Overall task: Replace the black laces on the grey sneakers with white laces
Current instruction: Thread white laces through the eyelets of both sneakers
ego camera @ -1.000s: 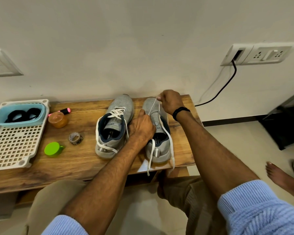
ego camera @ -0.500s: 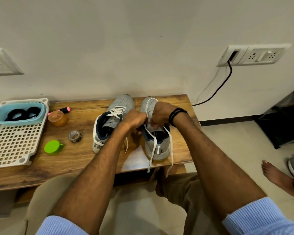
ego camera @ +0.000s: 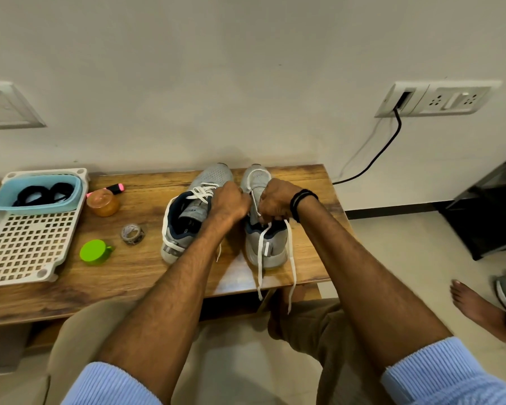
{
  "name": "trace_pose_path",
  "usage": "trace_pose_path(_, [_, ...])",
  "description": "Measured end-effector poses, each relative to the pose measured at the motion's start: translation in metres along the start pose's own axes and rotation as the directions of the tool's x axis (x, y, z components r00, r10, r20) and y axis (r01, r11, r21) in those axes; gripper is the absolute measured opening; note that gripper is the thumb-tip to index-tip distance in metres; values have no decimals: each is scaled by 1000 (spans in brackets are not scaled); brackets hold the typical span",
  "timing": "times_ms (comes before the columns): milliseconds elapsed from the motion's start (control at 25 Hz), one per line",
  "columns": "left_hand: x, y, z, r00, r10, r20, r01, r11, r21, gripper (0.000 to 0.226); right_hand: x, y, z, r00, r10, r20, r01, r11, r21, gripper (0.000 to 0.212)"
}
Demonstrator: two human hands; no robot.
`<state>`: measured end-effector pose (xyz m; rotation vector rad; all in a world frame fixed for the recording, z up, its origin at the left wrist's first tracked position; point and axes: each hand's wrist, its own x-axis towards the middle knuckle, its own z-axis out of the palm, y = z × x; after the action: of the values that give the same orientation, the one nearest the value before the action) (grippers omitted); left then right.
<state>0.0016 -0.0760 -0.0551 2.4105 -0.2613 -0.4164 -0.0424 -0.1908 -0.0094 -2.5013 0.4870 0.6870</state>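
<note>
Nearest, two pale blue sleeves (ego camera: 450,372) are pushed up on bare forearms that reach over the near edge of the wooden bench (ego camera: 129,276). Both free ends of the white lace (ego camera: 260,258) dangle past that near edge, toward the bench's right end. They hang from a grey sneaker (ego camera: 268,252) that stands on the bench with its heel toward the near edge and its toe toward the wall.

Above its tongue the two hands are close together, a narrow gap between them. The right hand (ego camera: 275,201), with a black band (ego camera: 303,198) at the wrist, is curled and pinches the white lace. The left hand (ego camera: 230,201) is balled up against the sneaker's side; I cannot tell what its fingers hold.

At the bench's middle stands the other sneaker (ego camera: 184,226), already crossed with a white lace.

Toward the left end lie a green cap (ego camera: 92,252), a tape roll (ego camera: 132,234), an amber jar (ego camera: 103,203) and a pink marker (ego camera: 116,187). At the left end sits a white perforated tray (ego camera: 27,247), and in its far part a blue tub (ego camera: 0,200) holds the black laces (ego camera: 41,194).

Beyond the bench's far right corner, a black cable (ego camera: 383,150) climbs the wall to a socket plate (ego camera: 438,97).
</note>
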Motion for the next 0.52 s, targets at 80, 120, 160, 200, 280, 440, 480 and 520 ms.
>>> trace_pose_path(80, [2, 0, 3, 998, 13, -59, -12, 1000, 29, 26, -6, -1, -7, 983, -43, 176, 51, 998, -42, 15])
trace_pose_path(120, [2, 0, 4, 997, 20, -72, -17, 999, 42, 26, -10, -3, -9, 954, -64, 293, 87, 994, -67, 16])
trace_pose_path(160, [3, -1, 6, 996, 31, -81, -27, 998, 48, 26, -12, -5, -10, 922, -77, 380, 124, 987, -102, 16])
trace_pose_path(200, [4, -2, 7, 995, 38, -90, -34, 998, 48, 28, -15, -8, -10, 903, -91, 420, 154, 981, -121, 17])
trace_pose_path(280, [6, -4, 10, 995, 42, -91, -36, 998, 59, 30, -18, -11, -10, 896, -123, 427, 161, 986, -53, 11])
trace_pose_path(440, [9, -5, 9, 995, 29, -94, -24, 998, 51, 29, -21, -5, -14, 870, -222, 441, 184, 974, 129, 21])
trace_pose_path(480, [10, -4, 9, 994, 29, -103, -24, 998, 53, 30, -22, -3, -14, 858, -218, 465, 185, 976, 117, 21])
trace_pose_path(520, [8, -3, 10, 993, 29, -114, -23, 998, 54, 30, -23, -3, -11, 843, -199, 499, 182, 980, 84, 20])
